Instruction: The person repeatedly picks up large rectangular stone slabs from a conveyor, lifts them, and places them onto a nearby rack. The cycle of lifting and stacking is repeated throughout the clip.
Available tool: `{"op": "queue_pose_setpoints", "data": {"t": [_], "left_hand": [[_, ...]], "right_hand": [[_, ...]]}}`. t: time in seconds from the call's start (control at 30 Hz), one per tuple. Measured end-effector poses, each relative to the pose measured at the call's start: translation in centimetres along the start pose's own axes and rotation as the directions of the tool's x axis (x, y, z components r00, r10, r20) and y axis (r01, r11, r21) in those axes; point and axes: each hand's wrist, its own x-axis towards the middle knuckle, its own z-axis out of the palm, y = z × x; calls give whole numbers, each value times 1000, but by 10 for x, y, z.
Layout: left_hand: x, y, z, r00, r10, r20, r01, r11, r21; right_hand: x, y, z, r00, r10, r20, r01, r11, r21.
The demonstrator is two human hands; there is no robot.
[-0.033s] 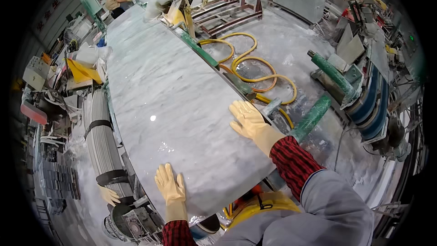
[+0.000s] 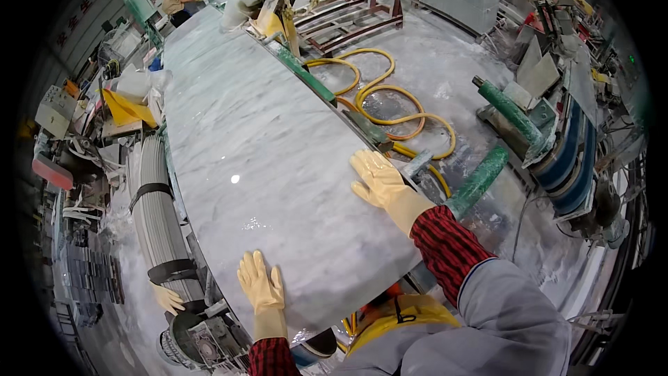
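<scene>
A long, wet slab of white-grey veined stone [image 2: 257, 139] stretches away from me. My left hand [image 2: 261, 284], in a cream rubber glove, lies flat on its near left part, fingers stretched forward. On the slab's right edge rests my right hand [image 2: 379, 179], gloved the same way, its fingers extended and thumb apart. Neither hand grips anything. Red-and-black striped sleeves cover both forearms. A yellow apron [image 2: 417, 308] shows below the slab's near end.
Left of the slab runs a ribbed grey bellows cover [image 2: 154, 216], with a loose cream glove [image 2: 167, 298] beside it. A yellow hose [image 2: 403, 122] coils on the wet floor at right, near green rollers [image 2: 476, 179]. Another person [image 2: 175, 3] stands at the far left end.
</scene>
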Motion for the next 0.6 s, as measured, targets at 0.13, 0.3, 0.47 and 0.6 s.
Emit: {"op": "queue_pose_setpoints", "data": {"t": [0.13, 0.3, 0.47, 0.6], "left_hand": [[-3, -5, -1, 1000, 15, -1, -15, 1000, -7], [0, -1, -12, 999, -3, 36, 4, 1000, -30], [1, -1, -6, 1000, -9, 6, 9, 998, -70], [-1, -2, -4, 995, 58, -78, -67, 991, -114]], "right_hand": [[19, 6, 3, 986, -98, -134, 101, 995, 15], [-19, -1, -4, 1000, -2, -12, 2, 1000, 19], [-103, -14, -39, 1000, 10, -28, -10, 1000, -1], [-178, -31, -59, 994, 40, -102, -42, 999, -18]]}}
